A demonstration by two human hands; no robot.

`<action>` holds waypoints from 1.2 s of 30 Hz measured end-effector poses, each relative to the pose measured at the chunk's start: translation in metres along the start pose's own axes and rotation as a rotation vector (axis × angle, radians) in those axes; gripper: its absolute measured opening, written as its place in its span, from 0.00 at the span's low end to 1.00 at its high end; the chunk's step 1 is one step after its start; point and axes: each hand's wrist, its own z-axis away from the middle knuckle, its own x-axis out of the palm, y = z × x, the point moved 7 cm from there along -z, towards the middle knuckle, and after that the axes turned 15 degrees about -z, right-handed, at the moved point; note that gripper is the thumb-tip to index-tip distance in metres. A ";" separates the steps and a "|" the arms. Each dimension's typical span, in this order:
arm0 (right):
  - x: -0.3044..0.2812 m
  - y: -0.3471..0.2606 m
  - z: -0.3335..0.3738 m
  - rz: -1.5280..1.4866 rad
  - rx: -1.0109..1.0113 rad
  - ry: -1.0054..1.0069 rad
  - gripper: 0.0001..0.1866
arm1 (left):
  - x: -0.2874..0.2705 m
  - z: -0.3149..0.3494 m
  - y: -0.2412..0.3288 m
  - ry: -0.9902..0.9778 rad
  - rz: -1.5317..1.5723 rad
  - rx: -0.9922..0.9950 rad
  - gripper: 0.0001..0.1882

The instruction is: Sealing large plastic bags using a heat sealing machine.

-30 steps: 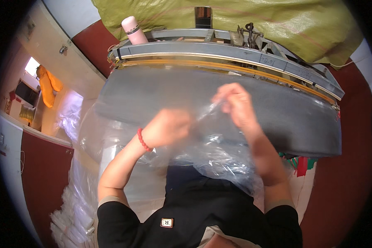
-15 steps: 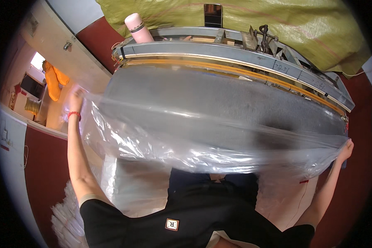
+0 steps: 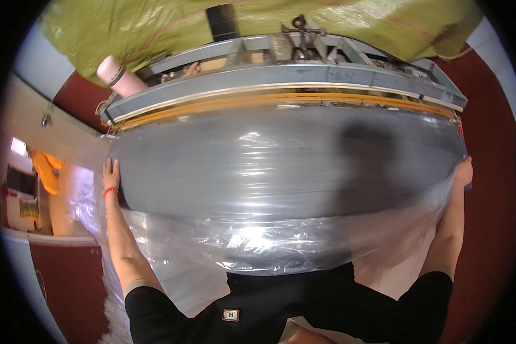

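Note:
A wide sheet of clear plastic film (image 3: 269,243) lies over a dark grey work surface (image 3: 172,155) and hangs over its near edge in front of me. My left hand (image 3: 110,175), with a red bracelet at the wrist, rests at the surface's left edge, fingers stretched out on the film. At the right edge, my right hand (image 3: 464,172) is closed on the film's border. Bright creases run across the film, and a shadow falls on its right half.
Behind the surface runs a grey metal frame (image 3: 281,74) with an orange strip (image 3: 269,100). A pink bottle (image 3: 120,76), a dark phone (image 3: 222,23) and a metal clamp (image 3: 300,37) are along it. A yellow-green woven sheet (image 3: 372,26) hangs behind. More film (image 3: 117,321) piles at lower left.
The film has come down flatter over the surface. My left hand went from gripping raised film to lying outstretched at the left edge. My right hand still grips film; the view has shifted.

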 end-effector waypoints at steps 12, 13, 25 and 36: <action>-0.003 -0.005 0.002 -0.086 -0.065 -0.011 0.18 | -0.158 0.364 0.392 -1.065 1.336 1.041 0.19; -0.003 0.000 0.002 -0.104 -0.062 -0.004 0.18 | -0.157 0.423 0.409 -1.458 1.181 1.158 0.19; 0.000 -0.006 0.002 -0.202 -0.075 -0.003 0.15 | -0.159 0.660 0.531 -2.065 0.989 1.489 0.16; 0.003 -0.005 -0.002 -0.148 -0.100 -0.032 0.17 | -0.230 0.249 0.172 -0.644 1.837 1.285 0.18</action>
